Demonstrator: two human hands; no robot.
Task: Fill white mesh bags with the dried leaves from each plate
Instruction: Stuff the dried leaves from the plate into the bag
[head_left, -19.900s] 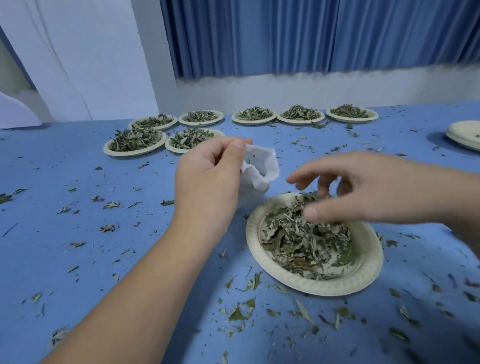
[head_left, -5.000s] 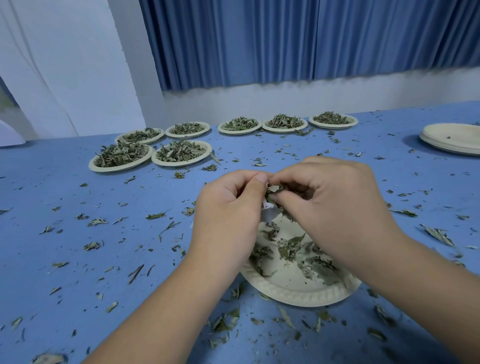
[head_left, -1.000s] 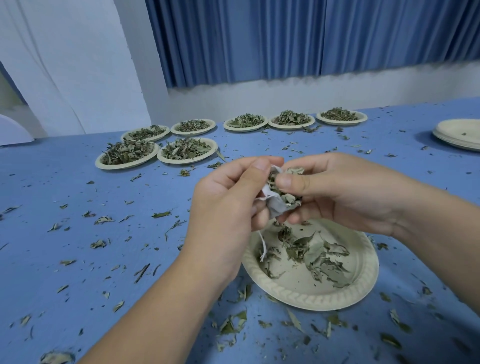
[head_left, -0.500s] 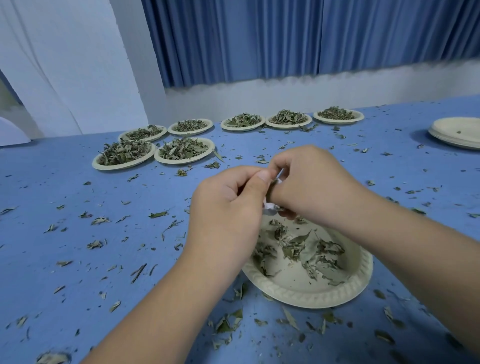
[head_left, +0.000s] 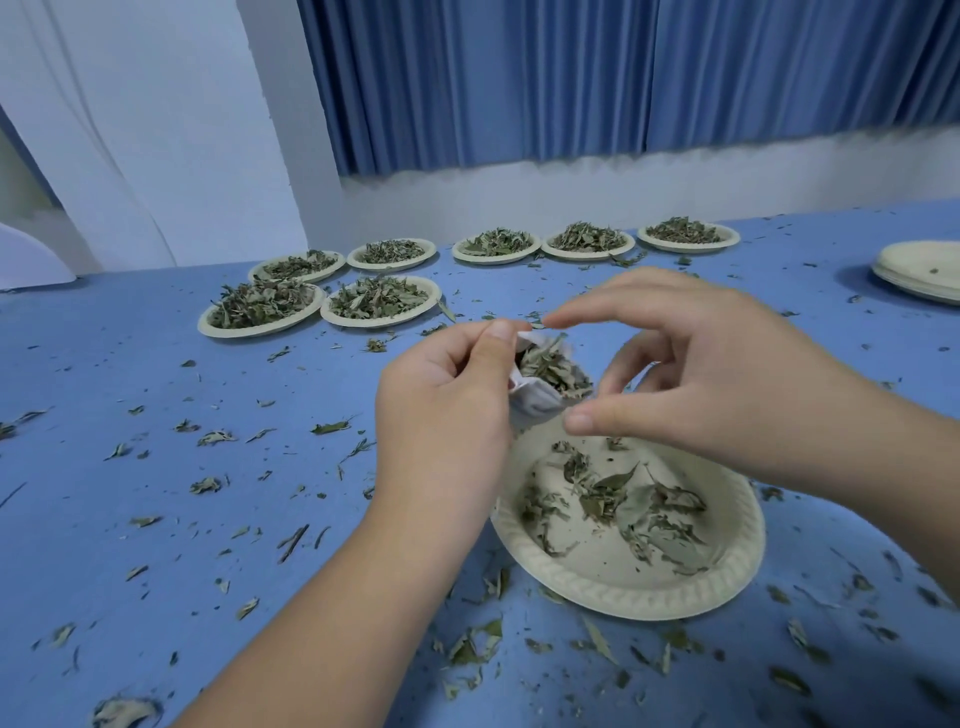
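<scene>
L hand (head_left: 447, 410) pinched the rim of a small white mesh bag (head_left: 537, 402) btw thumb and curled fingers. It held the bag up, mouth upward, just over the far-left rim of a round cream paper plate (head_left: 628, 595). The bag was stuffed w/ dried green leaves (head_left: 550, 366), which showed at the mouth.

R hand (head_left: 717, 374) hovered just right of the bag, fingers spread wide and lightly curved, gripping nothing. Its index tip was over the bag mouth and its thumb was near the bag's lower side; couldn't tell if the thumb touched the mesh.

The plate lay on the near-right part of the blue-covered table (head_left: 130, 467), w/ only a thin scatter of leftover leaves (head_left: 623, 504) in it.

Along the table's back edge stood a row of five heaped cream paper plates (head_left: 496, 255). Two more heaped plates (head_left: 260, 330) sat just in front of that row's left end, side by side.

A stack of empty cream plates (head_left: 919, 275) sat at the right edge, well apart from the hands. Loose leaf bits (head_left: 327, 427) were strewn all over the table.

A blue pleated curtain (head_left: 519, 78) hung behind the back edge, above a white wall strip (head_left: 571, 192).
</scene>
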